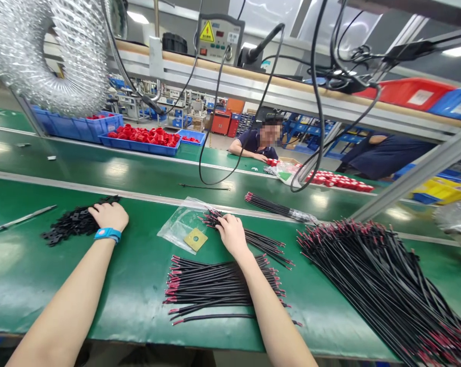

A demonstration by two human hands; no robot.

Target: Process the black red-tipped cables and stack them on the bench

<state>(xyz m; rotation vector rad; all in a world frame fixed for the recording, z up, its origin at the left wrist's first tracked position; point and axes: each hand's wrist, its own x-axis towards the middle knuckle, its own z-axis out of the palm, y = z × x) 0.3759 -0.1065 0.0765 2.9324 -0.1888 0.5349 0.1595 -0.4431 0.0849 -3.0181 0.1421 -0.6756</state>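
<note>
My left hand (110, 215), with a blue wristband, rests on a pile of small black plastic pieces (72, 224). Its fingers are bent together into the pile, and what lies between them is hidden. My right hand (233, 234) is closed over the ends of a small bundle of black cables (263, 238) with red wire tips. Under those cable ends lie a clear plastic bag (180, 219) and a yellowish square plate with a hole (195, 239). Nearer to me, beneath my right forearm, a row of black cables (211, 283) lies side by side.
A large heap of black cables (371, 280) fills the right side. Another cable bundle (272, 205) lies behind my right hand. A thin metal rod (20, 220) is at left. Looping cords (203, 163) hang overhead. Across the bench, a person (255, 142) leans near red-and-white parts (333, 179).
</note>
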